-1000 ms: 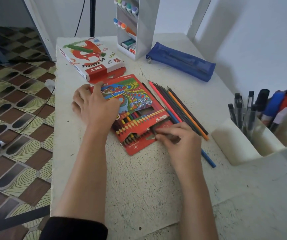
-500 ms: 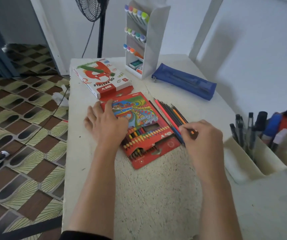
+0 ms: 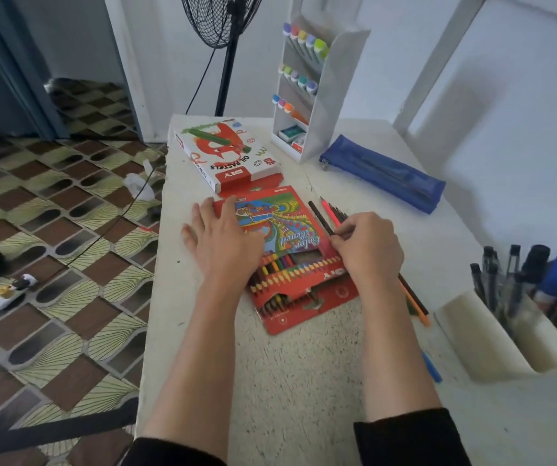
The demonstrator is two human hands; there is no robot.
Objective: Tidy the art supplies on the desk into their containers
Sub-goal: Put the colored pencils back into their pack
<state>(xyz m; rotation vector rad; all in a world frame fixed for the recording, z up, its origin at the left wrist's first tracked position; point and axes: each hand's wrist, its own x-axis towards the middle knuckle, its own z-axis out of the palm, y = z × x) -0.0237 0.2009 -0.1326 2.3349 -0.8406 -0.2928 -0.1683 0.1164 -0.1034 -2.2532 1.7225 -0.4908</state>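
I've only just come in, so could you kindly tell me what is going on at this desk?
A person is packing pencils away. The left hand rests flat on the red cardboard colour-pencil box, which lies on the white desk. The right hand curls its fingers round the loose wooden coloured pencils lying just to the right of the box. Some boxed pencils show through its window, while the loose ones are not yet in.

White desk [image 3: 304,381] with pencil box [image 3: 290,243], pastels box [image 3: 226,156], pouch [image 3: 384,173], loose pencils [image 3: 329,213]
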